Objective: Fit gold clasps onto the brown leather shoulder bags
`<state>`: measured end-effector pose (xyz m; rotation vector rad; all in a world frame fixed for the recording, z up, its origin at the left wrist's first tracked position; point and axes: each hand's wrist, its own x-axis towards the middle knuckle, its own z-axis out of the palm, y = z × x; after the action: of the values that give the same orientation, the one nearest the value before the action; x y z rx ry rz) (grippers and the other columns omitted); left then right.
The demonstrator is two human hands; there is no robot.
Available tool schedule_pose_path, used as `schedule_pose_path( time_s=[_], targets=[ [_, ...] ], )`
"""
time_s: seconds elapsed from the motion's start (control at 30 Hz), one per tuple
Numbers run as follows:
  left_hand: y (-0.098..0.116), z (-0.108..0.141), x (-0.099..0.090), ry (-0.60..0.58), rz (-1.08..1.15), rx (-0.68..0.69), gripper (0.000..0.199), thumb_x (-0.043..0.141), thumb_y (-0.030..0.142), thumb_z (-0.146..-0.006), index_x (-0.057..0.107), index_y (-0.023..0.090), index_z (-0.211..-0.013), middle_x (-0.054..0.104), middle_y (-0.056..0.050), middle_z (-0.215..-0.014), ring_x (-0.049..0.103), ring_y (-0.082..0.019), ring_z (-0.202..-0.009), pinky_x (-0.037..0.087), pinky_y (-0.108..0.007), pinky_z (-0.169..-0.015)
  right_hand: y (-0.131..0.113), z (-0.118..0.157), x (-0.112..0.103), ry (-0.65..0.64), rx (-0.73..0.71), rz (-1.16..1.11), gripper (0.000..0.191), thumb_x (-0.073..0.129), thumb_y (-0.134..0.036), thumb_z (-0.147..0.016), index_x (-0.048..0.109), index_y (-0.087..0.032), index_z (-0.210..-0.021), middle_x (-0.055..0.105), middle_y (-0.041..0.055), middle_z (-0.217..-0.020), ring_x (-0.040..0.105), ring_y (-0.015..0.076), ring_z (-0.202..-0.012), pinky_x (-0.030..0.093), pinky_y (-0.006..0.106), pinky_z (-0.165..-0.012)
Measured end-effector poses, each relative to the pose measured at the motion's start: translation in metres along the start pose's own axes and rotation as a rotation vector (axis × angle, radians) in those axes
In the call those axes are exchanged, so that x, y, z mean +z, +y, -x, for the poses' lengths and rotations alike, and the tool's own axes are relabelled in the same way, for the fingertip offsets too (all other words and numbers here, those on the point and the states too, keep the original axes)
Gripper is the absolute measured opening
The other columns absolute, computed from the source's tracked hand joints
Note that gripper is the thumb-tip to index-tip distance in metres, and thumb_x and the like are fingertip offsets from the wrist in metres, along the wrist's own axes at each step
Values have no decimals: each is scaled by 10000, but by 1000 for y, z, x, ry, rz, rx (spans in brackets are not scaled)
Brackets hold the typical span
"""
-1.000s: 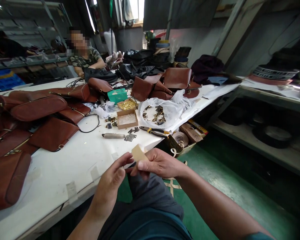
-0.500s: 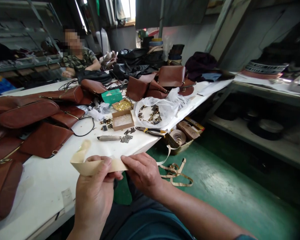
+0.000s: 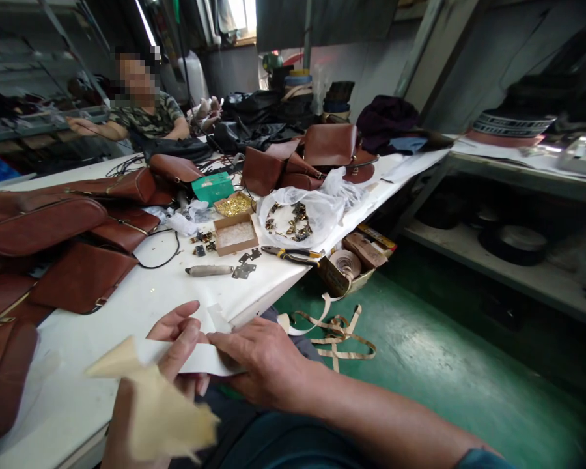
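Strip (image 3: 204, 360), prev. cream, now white mid-span, pinched by L hand (image 3: 181, 348) & prob. R hand (image 3: 266, 361).

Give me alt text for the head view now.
Left hand and right hand hold a white strip at a white table, a blurred tan length in front of the left forearm. Beyond lie pliers, an open box and brown bags.
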<state>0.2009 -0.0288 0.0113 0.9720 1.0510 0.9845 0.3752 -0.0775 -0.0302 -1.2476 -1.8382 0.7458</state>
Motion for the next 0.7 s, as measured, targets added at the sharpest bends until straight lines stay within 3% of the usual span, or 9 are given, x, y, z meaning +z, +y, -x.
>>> schedule_pose_path(
  time_s=[0.07,0.17,0.23,0.3,0.4,0.43,0.53,0.6,0.7],
  targets=[
    [1,5,-2,-43,68,2,419,911,430,-705,712,238,-1020,676,-15,-880,576,-108,-563,437,-176,-394,0,1,-5,-139,72,-259,446,553,-562,-1041,741,-181,-1174,742,64,-864,706,190,-807,517,292,-813],
    [3,11,-13,-162,48,44,418,990,398,-565,722,212,-826,710,-85,-1070,648,-165,-722,531,-221,-497,3,0,-31,-634,254,-781,680,426,-712,-1033,757,-117,-1016,661,20,-655,664,144,-592,522,238,-641],
    [4,13,-22,-207,-19,20,423,1009,360,-533,740,196,-815,721,-96,-987,625,-146,-656,515,-218,-483,6,-3,-47,-893,325,-945,717,449,-746,-1006,762,-103,-944,641,13,-596,649,134,-536,527,230,-610],
    [4,13,-25,-211,-91,-64,420,990,357,-578,766,185,-889,704,-71,-814,591,-127,-554,474,-205,-425,8,-7,-53,-953,389,-930,702,507,-756,-977,765,-105,-919,635,7,-571,637,129,-508,526,224,-587],
    [4,14,-18,-184,-117,-153,414,926,380,-656,765,173,-977,716,-62,-791,599,-137,-513,464,-212,-380,5,-8,-43,-836,412,-746,699,550,-787,-932,764,-125,-1007,658,5,-611,668,150,-547,534,237,-586],
    [3,14,-14,-156,-94,-157,420,905,374,-670,762,173,-1010,734,-65,-838,593,-126,-505,472,-214,-382,3,-6,-35,-706,366,-643,674,593,-780,-913,760,-145,-1068,693,15,-679,701,165,-619,544,243,-626],
    [1,16,-1,13,21,-87,419,853,308,-698,752,190,-1087,770,-53,-980,541,-72,-487,453,-186,-379,-4,1,-9,-127,108,-238,628,759,-667,-860,696,-219,-1296,775,79,-1045,736,234,-985,543,297,-856],
    [-1,18,1,111,84,-3,387,838,256,-713,748,208,-1086,775,-36,-1052,531,-61,-518,444,-171,-386,-6,5,5,122,-56,-36,512,745,-498,-933,657,-232,-1361,762,105,-1182,694,246,-1110,494,347,-993],
    [-1,24,-7,138,98,88,402,878,254,-682,717,256,-1051,766,-5,-1035,596,-110,-623,478,-182,-420,-8,8,13,91,-144,-119,288,555,-337,-1053,702,-193,-1254,771,99,-1131,695,198,-1044,486,318,-990]
  ],
)
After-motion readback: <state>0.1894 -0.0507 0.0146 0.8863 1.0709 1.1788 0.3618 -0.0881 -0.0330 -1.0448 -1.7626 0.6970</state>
